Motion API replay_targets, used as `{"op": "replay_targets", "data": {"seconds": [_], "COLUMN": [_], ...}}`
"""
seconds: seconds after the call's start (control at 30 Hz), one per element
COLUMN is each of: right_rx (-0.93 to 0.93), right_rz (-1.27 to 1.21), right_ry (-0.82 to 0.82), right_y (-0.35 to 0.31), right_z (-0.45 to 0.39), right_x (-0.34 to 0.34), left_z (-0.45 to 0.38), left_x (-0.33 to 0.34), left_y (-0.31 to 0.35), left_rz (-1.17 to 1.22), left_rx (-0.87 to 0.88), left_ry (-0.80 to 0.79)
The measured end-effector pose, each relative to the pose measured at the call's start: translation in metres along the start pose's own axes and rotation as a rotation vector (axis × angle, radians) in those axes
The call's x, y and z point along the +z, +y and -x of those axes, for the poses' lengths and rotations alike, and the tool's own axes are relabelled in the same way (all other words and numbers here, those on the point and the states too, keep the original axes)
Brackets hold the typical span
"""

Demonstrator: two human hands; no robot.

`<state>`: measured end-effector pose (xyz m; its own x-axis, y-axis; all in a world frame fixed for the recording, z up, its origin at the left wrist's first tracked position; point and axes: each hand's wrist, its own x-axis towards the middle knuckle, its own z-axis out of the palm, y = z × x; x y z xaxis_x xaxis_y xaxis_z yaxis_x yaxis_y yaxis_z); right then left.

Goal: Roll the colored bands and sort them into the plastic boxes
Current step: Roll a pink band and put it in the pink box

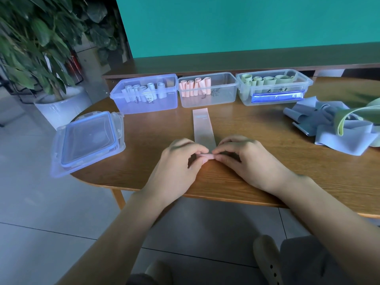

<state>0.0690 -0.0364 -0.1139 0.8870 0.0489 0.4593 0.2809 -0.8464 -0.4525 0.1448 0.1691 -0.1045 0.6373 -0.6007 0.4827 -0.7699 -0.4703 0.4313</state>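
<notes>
Your left hand (181,159) and right hand (244,159) both pinch the rolled near end of the pink band (202,128). It lies flat on the wooden table (267,140), stretching toward the middle plastic box (207,89) of pink rolls.

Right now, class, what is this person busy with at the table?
Both hands, left hand and right hand, pinch the near end of a pink band lying flat on the table, starting a roll. Behind stand three open boxes; the middle box already holds pink rolls. Unrolled bands lie heaped at right.
</notes>
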Motion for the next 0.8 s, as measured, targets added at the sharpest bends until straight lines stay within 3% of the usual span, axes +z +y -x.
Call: {"op": "replay_targets", "data": {"seconds": [0.33, 0.5, 0.63, 0.8], "right_rx": [0.008, 0.039, 0.038, -0.016], "right_rz": [0.004, 0.031, 0.035, 0.157], "right_ry": [0.019, 0.01, 0.008, -0.034], "right_y": [0.0, 0.004, 0.008, 0.013], "right_z": [-0.001, -0.006, -0.01, -0.016], "right_x": [0.0, 0.003, 0.004, 0.004], "left_z": [-0.012, -0.014, -0.015, -0.022], "left_x": [0.004, 0.004, 0.004, 0.007], "left_y": [-0.007, -0.008, -0.008, -0.011], "left_rz": [-0.029, -0.01, -0.001, -0.015], "left_rx": [-0.001, -0.023, -0.038, -0.013], "left_ry": [-0.062, 0.015, -0.014, -0.023]}}
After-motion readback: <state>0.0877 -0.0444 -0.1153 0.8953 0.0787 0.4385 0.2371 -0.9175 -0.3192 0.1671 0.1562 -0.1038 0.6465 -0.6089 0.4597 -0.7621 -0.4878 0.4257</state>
